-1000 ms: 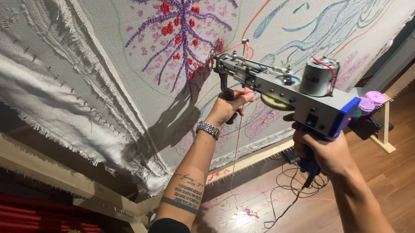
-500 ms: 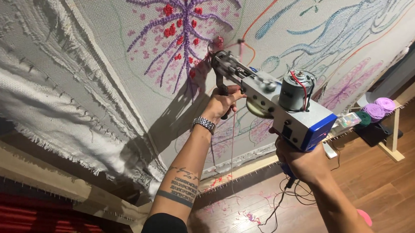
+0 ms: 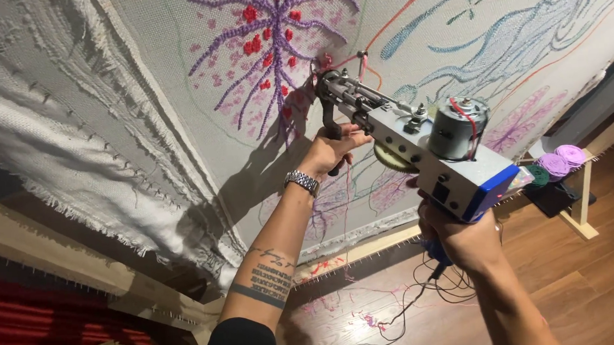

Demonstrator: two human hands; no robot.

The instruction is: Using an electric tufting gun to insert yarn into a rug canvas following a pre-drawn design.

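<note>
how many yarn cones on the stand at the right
3 show: two light purple ones side by side, and a dark green one just left of them. The tufting gun blocks that side, so more may be hidden.

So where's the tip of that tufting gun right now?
In the head view, the gun sits centre-right, held by both hands; its tip presses the cloth just right of the purple branching design, beside the red patches.

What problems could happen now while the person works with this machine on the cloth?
The left hand grips the front handle close to the tufting gun tip against the cloth; a slip might bring fingers near the needle. Loose red yarn hangs near the tip and may snag. The cable trailing on the floor could tangle underfoot.
</note>
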